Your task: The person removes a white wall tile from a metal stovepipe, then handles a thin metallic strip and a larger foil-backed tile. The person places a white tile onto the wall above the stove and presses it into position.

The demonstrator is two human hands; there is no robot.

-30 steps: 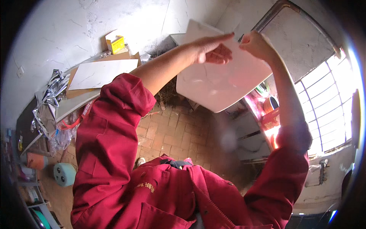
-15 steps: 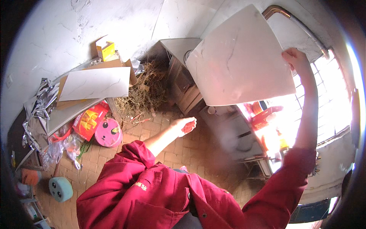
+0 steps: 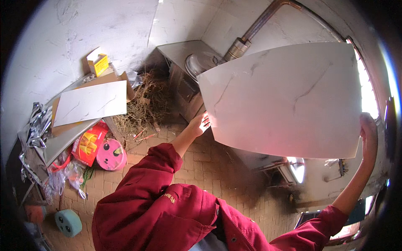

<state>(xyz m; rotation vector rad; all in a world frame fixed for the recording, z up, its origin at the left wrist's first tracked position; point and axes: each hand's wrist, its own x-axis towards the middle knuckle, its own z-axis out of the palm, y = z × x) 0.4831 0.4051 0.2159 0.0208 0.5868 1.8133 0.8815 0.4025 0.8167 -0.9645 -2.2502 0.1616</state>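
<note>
A large white marble-patterned panel [image 3: 284, 100] is held up in front of me, bowed along its edges in this view. My left hand [image 3: 201, 124] is at its left edge, fingers curled against the rim. My right hand [image 3: 368, 131] grips the right edge near the lower corner, with some fingers hidden behind the sheet. The panel covers most of the counter and part of the window. A similar smaller marble-patterned sheet [image 3: 92, 102] lies on cardboard at the left.
A metal stovepipe [image 3: 238, 47] rises behind the panel beside a stove with a round lid [image 3: 199, 63]. Dry straw [image 3: 148, 98] is heaped by the wall. A pink round stool [image 3: 111, 154], a turquoise stool [image 3: 68, 222] and plastic bags [image 3: 63, 178] stand or lie on the brick floor.
The panel has swung lower and to the right, turning wider across my view. My left hand, open and apart before, has come to its left edge. My right hand has moved down.
</note>
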